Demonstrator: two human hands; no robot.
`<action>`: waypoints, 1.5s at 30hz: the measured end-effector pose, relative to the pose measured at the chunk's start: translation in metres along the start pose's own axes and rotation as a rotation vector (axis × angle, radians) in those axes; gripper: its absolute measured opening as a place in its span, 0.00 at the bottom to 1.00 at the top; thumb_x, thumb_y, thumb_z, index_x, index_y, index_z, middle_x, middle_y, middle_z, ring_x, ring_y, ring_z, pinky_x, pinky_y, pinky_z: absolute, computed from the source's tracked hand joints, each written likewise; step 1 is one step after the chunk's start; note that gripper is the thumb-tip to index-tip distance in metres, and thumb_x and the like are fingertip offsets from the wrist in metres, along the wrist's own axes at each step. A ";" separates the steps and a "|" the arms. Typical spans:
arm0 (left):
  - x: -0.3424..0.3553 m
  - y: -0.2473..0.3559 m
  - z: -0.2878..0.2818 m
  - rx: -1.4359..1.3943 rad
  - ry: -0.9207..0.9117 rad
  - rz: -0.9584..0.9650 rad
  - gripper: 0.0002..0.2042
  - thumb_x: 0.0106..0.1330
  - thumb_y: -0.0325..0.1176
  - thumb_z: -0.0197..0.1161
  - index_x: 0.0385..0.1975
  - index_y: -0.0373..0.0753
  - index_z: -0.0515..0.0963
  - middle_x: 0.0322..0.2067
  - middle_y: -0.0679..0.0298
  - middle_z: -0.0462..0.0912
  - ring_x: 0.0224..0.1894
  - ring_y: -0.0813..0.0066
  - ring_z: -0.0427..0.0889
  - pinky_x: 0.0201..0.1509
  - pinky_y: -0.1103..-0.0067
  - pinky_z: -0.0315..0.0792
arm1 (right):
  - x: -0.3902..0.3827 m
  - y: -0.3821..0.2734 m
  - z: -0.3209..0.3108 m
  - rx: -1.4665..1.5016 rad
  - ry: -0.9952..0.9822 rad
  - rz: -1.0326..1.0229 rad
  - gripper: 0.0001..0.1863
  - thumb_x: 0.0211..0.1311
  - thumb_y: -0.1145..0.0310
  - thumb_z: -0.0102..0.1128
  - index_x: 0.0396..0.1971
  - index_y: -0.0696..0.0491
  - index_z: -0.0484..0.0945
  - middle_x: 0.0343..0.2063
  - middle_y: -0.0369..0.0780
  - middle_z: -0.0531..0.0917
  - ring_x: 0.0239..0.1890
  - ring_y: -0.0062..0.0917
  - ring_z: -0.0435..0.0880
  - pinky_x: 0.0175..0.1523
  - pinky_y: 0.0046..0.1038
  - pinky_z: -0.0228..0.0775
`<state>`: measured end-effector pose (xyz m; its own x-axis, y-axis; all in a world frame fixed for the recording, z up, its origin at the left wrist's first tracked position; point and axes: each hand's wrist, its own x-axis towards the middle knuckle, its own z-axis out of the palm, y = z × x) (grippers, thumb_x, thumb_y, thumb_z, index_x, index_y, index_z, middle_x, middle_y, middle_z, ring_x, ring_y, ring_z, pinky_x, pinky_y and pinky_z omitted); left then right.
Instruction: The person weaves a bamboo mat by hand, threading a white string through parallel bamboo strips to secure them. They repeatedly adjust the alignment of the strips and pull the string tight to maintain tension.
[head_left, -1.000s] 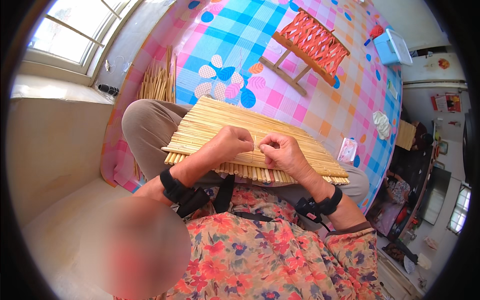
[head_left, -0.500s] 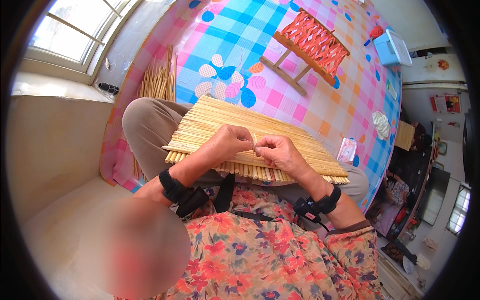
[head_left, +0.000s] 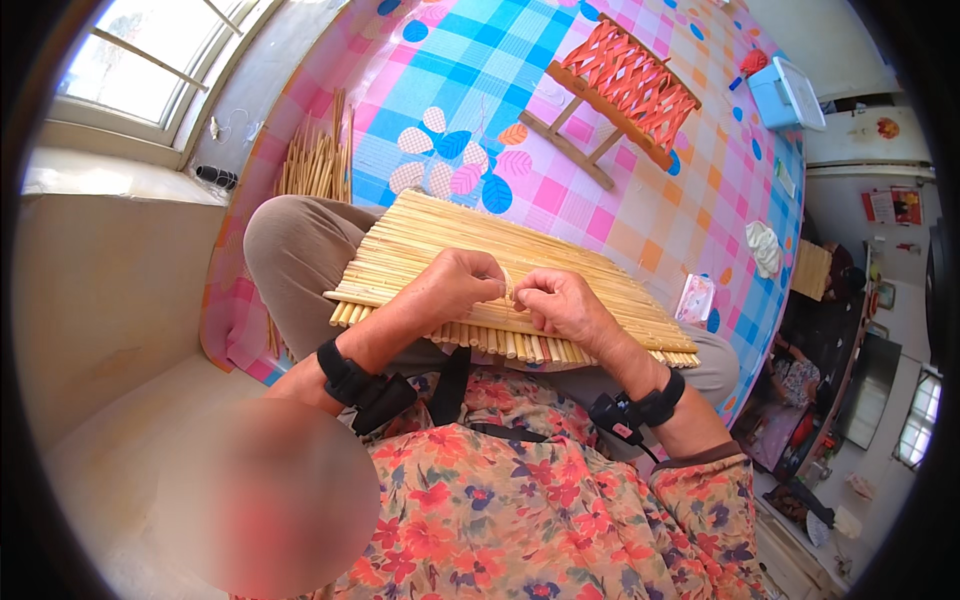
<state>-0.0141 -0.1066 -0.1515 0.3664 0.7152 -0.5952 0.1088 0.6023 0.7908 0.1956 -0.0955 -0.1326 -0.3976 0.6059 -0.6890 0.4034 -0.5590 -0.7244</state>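
Note:
A mat of straw-coloured stalks (head_left: 440, 230) lies across my lap, its stalk ends lined up along the near side. Over its near part, my left hand (head_left: 462, 280) pinches a thin pale string (head_left: 509, 288) between thumb and fingers. My right hand (head_left: 560, 300) faces it from the right, fingertips closed on the same string. The string forms a small loop in the narrow gap between both hands. Whether it is knotted is too fine to make out.
Loose stalks (head_left: 318, 165) lie by the wall at left, below the window. Ahead on the checked sheet (head_left: 600, 225) stands a wooden frame (head_left: 620, 100) wound with red strips. A blue box (head_left: 782, 98), a white cloth (head_left: 763, 248) and a small packet (head_left: 695, 298) are to the right.
My fingertips have drawn slightly apart, and the string's loop between them shows a little wider. The mat has hardly moved.

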 end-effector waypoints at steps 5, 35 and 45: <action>-0.001 0.003 -0.001 0.020 -0.005 -0.009 0.06 0.62 0.32 0.64 0.30 0.36 0.83 0.21 0.73 0.75 0.21 0.87 0.69 0.22 0.83 0.64 | 0.001 -0.003 -0.002 -0.005 -0.093 -0.009 0.11 0.69 0.62 0.61 0.37 0.56 0.81 0.25 0.31 0.81 0.21 0.09 0.73 0.25 0.14 0.65; 0.008 -0.012 0.003 0.259 -0.054 0.178 0.09 0.63 0.31 0.64 0.32 0.31 0.82 0.23 0.57 0.82 0.27 0.76 0.78 0.35 0.74 0.74 | 0.008 0.005 0.015 0.815 -0.021 -0.055 0.05 0.72 0.67 0.56 0.38 0.52 0.75 0.23 0.30 0.74 0.20 0.13 0.68 0.27 0.18 0.68; 0.003 -0.005 0.004 0.263 -0.059 0.145 0.08 0.64 0.31 0.63 0.32 0.31 0.82 0.23 0.59 0.80 0.28 0.78 0.77 0.35 0.75 0.73 | 0.012 0.013 0.014 0.880 0.112 -0.118 0.05 0.72 0.68 0.56 0.38 0.53 0.75 0.22 0.31 0.71 0.21 0.15 0.66 0.32 0.24 0.71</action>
<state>-0.0094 -0.1087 -0.1563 0.4476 0.7605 -0.4704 0.2845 0.3776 0.8812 0.1844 -0.1031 -0.1507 -0.2947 0.7129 -0.6364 -0.4320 -0.6934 -0.5767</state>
